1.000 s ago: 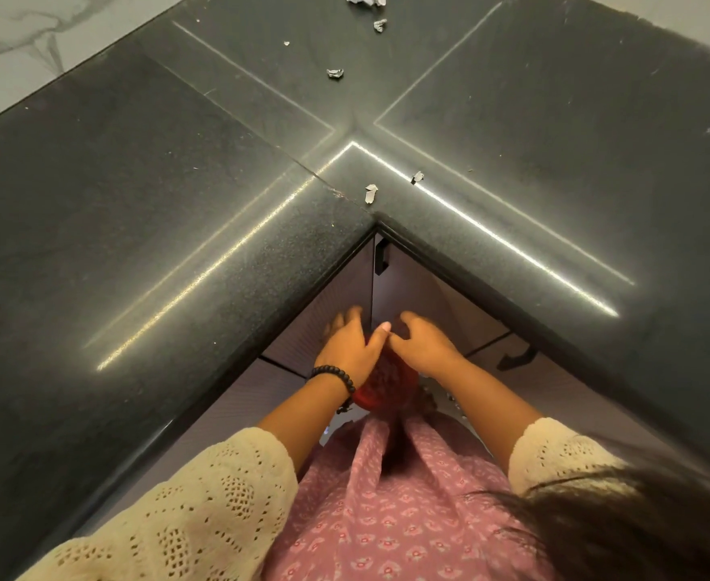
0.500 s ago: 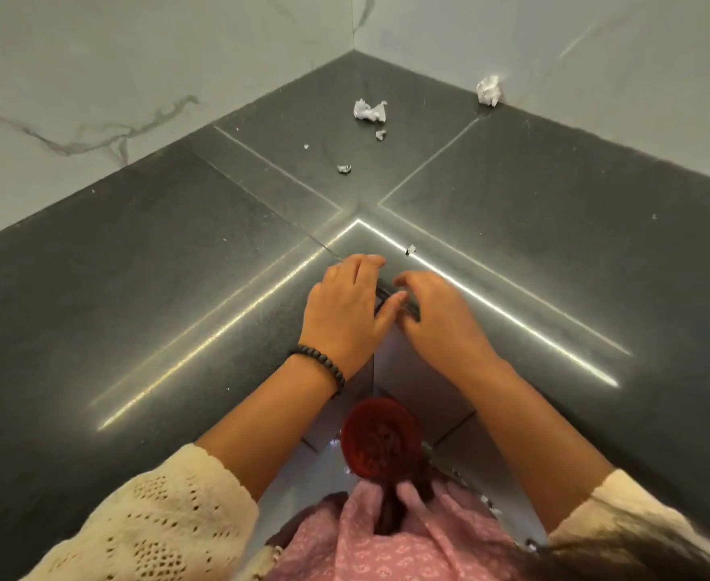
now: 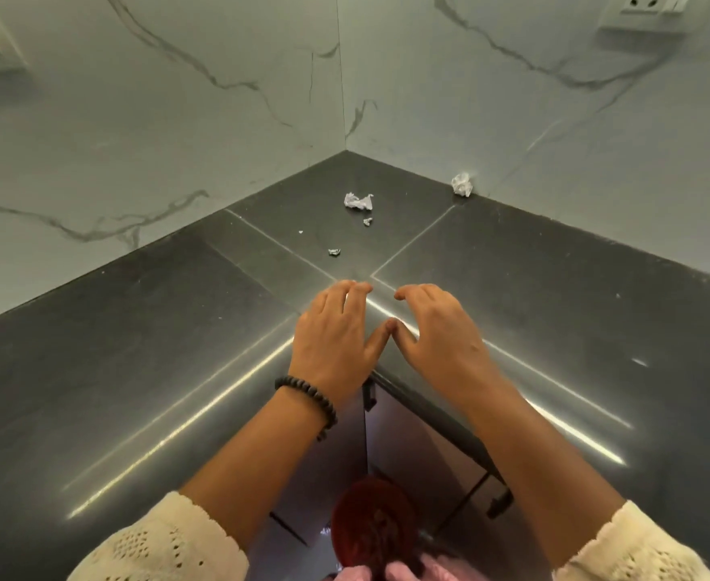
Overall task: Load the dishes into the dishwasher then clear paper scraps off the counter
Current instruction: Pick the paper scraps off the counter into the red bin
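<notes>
Your hands have come up from below the counter edge, where they were a second ago, and now sit over the inner corner of the counter point(image 3: 143, 354). Left hand point(image 3: 336, 333) and right hand point(image 3: 437, 333) lie side by side, thumbs almost touching, fingers loosely bent and spread; neither holds anything. I read this as the start of the scrap-clearing step.

Scraps, all ahead of your fingertips toward the wall corner: a crumpled scrap point(image 3: 358, 201) near the middle, a paper ball point(image 3: 462, 184) against the right wall, two small bits point(image 3: 368, 221) point(image 3: 334, 252) nearer you. The nearest bit lies just beyond your left fingers.

Containers: a red bowl-like container point(image 3: 372, 526) sits low between your forearms, below the counter. Something dark lies inside; I cannot tell what. No dishwasher is in view.
</notes>
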